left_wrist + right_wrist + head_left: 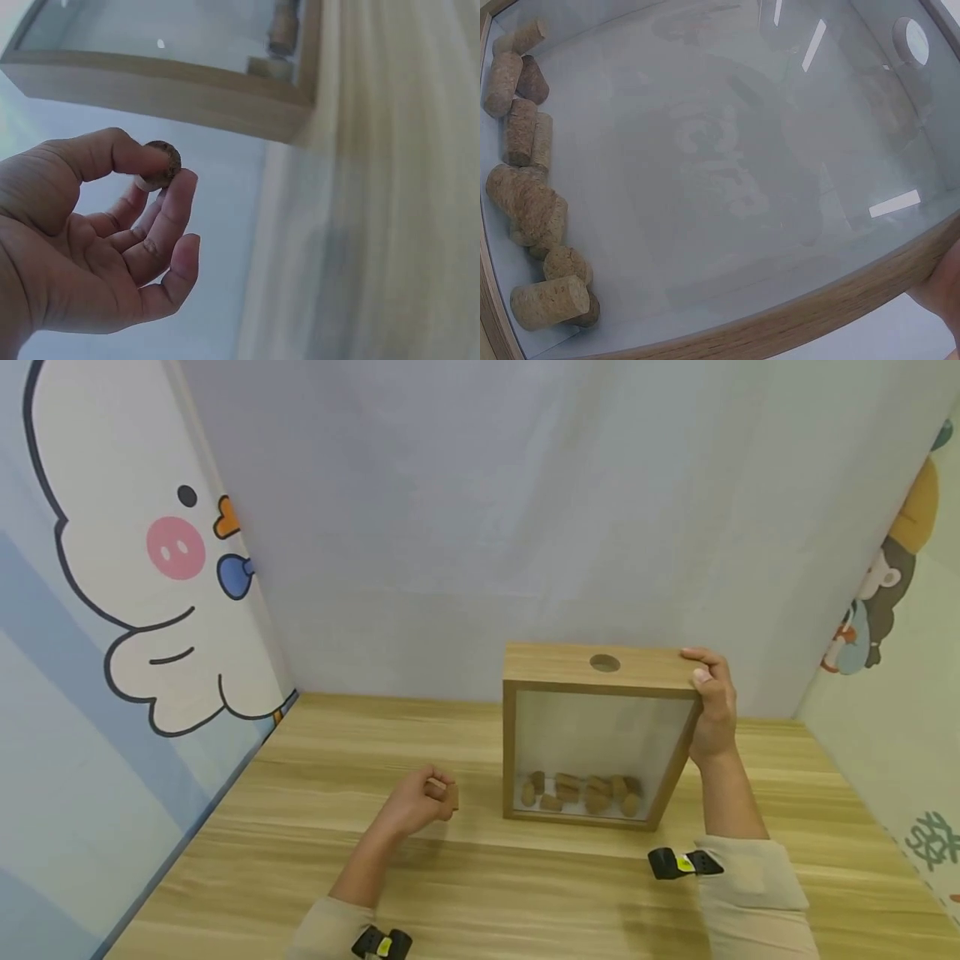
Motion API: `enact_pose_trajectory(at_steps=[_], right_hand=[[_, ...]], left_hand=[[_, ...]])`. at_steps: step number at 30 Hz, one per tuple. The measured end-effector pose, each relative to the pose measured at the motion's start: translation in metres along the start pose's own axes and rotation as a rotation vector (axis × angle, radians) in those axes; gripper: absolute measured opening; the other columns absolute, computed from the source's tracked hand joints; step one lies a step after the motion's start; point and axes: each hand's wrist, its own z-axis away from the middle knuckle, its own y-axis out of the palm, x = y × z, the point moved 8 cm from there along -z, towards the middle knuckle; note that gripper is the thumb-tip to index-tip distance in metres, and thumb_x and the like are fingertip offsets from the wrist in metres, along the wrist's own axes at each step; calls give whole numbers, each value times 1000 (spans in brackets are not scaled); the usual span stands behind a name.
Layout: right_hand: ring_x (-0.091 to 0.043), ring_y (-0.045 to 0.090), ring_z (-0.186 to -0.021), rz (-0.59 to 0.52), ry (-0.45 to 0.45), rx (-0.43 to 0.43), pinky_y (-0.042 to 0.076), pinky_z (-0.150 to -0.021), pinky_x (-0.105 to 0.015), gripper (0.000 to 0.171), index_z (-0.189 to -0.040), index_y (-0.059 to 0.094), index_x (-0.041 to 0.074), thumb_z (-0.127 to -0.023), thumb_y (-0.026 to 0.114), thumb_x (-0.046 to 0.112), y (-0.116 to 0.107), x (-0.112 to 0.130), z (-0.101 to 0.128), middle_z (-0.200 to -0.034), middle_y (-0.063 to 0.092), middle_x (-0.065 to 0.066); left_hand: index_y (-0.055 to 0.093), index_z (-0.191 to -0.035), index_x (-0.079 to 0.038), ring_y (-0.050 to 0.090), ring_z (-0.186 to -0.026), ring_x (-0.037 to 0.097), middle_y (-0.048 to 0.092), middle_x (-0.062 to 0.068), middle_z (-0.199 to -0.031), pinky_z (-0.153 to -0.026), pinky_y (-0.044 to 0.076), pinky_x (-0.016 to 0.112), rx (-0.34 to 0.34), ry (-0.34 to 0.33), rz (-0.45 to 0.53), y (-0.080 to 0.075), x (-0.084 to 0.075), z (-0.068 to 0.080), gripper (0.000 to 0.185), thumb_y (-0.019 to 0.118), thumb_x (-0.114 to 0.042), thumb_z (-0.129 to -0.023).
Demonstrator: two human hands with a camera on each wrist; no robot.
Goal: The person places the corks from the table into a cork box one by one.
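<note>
A wooden shadow-box frame [592, 662] with a glass front stands upright on the table, a round hole [604, 662] in its top. Several corks [581, 792] lie at its bottom, seen close through the glass in the right wrist view as corks [526, 187]. My right hand [711, 697] grips the frame's top right corner; only a sliver of the hand [943, 285] shows at the wrist view's edge. My left hand [417, 800] hovers left of the frame and pinches a single cork [159, 164] between thumb and forefinger. The frame's lower corner [225, 90] sits just beyond that hand.
The wooden table [315, 827] spreads wide in front and to the left. Cartoon-printed walls [127, 577] close in on the left and right, with a plain pale wall [480, 510] behind the frame.
</note>
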Motion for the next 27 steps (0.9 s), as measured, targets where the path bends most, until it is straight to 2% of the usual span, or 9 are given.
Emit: enact_pose_trajectory(at_steps=[3, 9, 19, 27], right_hand=[[-23, 40, -92, 9, 10, 7, 31, -74, -39, 30, -109, 58, 16, -88, 40, 27, 0, 0, 0, -113, 43, -10], [-24, 40, -93, 10, 22, 26, 31, -75, -40, 31, -110, 57, 16, -88, 40, 28, 0, -1, 1, -114, 42, -10], [-24, 40, -94, -2, 22, 21, 30, -76, -40, 30, -110, 57, 16, -88, 40, 27, 1, -2, 0, -115, 42, -10], [-23, 40, -93, -7, 23, 7, 31, -74, -38, 30, -109, 59, 17, -87, 41, 27, -1, -4, -1, -114, 43, -10]], left_hand=[[56, -104, -4, 56, -79, 23, 59, 11, -86, -68, 46, 37, 5, 56, 24, 1, -17, 3, 34, 70, 0, -74], [57, -106, -5, 57, -77, 23, 59, 9, -86, -69, 47, 35, -2, 180, 60, 3, -53, 13, 38, 78, -12, -75], [57, -119, -11, 55, -83, 23, 57, 8, -97, -72, 47, 36, -45, 339, 100, 4, -114, 30, 41, 73, -14, -82], [56, -110, -11, 57, -87, 22, 57, 6, -99, -74, 49, 37, -71, 443, 129, 5, -154, 42, 38, 76, -9, -77]])
